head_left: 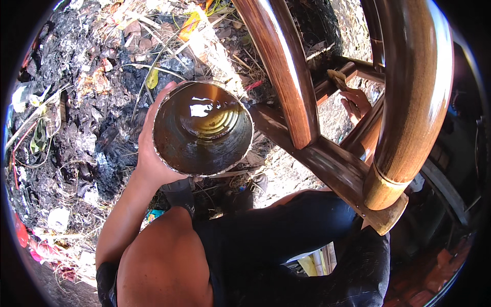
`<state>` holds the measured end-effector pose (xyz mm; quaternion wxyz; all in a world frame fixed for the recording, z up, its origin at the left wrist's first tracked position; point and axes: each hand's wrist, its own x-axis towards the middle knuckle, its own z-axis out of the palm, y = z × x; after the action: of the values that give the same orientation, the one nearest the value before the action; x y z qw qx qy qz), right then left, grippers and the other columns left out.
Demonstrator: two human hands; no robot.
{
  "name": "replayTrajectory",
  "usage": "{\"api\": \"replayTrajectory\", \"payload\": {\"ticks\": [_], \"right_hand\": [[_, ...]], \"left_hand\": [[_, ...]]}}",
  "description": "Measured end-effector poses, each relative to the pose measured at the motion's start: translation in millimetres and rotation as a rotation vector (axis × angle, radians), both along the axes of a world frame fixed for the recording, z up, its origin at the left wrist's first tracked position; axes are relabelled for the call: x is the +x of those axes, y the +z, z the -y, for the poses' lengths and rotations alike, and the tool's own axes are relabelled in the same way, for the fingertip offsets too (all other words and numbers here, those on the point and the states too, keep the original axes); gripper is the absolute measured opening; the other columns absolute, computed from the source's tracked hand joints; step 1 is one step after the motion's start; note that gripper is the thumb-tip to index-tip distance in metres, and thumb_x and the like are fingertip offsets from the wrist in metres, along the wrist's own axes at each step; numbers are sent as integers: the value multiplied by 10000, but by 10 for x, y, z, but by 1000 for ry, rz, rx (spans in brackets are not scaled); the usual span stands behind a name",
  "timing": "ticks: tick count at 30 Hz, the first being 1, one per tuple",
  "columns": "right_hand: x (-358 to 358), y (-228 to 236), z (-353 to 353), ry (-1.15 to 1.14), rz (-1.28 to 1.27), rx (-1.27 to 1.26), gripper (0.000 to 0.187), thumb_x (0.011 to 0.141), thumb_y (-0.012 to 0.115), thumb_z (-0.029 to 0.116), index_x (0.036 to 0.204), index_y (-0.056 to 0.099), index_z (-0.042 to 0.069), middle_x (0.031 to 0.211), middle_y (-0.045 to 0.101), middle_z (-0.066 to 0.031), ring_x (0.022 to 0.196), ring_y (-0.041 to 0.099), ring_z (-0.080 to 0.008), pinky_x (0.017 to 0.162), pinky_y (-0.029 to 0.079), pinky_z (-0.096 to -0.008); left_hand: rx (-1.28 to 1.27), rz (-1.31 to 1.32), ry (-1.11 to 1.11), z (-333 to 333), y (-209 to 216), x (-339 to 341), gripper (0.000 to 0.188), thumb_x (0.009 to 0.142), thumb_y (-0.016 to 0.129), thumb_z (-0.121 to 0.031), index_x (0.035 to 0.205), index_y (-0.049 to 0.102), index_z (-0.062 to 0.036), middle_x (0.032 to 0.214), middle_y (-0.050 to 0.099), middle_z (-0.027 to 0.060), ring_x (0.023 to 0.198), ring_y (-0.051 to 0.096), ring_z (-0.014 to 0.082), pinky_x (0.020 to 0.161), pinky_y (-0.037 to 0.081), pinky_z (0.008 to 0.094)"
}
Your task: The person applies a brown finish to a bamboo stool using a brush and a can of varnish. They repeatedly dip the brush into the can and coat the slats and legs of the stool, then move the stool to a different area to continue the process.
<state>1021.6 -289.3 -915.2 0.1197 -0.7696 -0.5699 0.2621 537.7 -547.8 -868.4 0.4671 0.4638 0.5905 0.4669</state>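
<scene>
Head view: the left hand is wrapped around the outside of a round metal can, its mouth facing up toward the camera, with a shallow pool of brownish, shiny liquid at the bottom. The right hand is closed around the handle of a small brush, reaching in among the members of a glossy brown bamboo frame. The bristles lie at a dark crossbar, between the straight slanting pole and the thick curved pole; whether they touch it cannot be told at this angle. The can sits well apart from the brush, just left of the lower rail, above littered, dark ground. For good brushwork here, I would judge that a lightly loaded brush, its surplus wiped off on the can's rim, suits such a tight spot, since excess could run down the bars. Light strokes along each bar's length, worked into the joints, should leave fewer marks. The wrist wants clearance from the neighbouring poles, so the knuckles do not rub their shiny surfaces. The can is best held level and nearer the brush, to shorten the dripping path past the bare knee.
</scene>
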Motion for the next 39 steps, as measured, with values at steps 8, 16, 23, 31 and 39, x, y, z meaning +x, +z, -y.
{"api": "replayTrajectory", "payload": {"ticks": [8,16,23,31,39], "right_hand": [[391,584,1135,-17,171,48,227,941,665,244,1055,695,50,913,662,-19,772,588,-117,709,432,-243],[894,2661,1838,-251,-131,869,234,932,690,242,1008,740,26,752,661,-20,617,522,-51,596,368,-214],[-861,3432,2267,349,-385,961,293,881,720,204,1030,667,-42,923,707,-143,826,679,-201,796,521,-314],[-2410,2889,2015,774,-359,55,264,843,796,229,956,725,2,824,742,-151,734,748,-268,677,587,-331],[-2524,2480,1945,814,-207,30,276,862,760,244,970,725,-7,629,645,-232,654,705,-365,623,569,-394]], "left_hand": [[186,-160,-123,13,-1,109,1190,544,961,-237,1505,311,26,1464,482,203,1310,512,317,1109,396,426],[316,-347,-166,-22,237,213,1251,425,947,-363,1489,378,-30,1446,494,191,1248,517,392,1063,409,465],[350,-380,-242,-37,436,385,1160,451,868,-259,1491,394,-63,1399,510,192,1243,494,403,1074,393,468],[331,-470,-239,182,608,428,1109,543,891,-305,1495,383,-49,1346,506,168,1177,492,375,1008,434,450],[338,-511,-241,155,639,405,1125,555,915,-382,1492,385,-53,1315,507,185,1147,494,396,996,444,466]]}}
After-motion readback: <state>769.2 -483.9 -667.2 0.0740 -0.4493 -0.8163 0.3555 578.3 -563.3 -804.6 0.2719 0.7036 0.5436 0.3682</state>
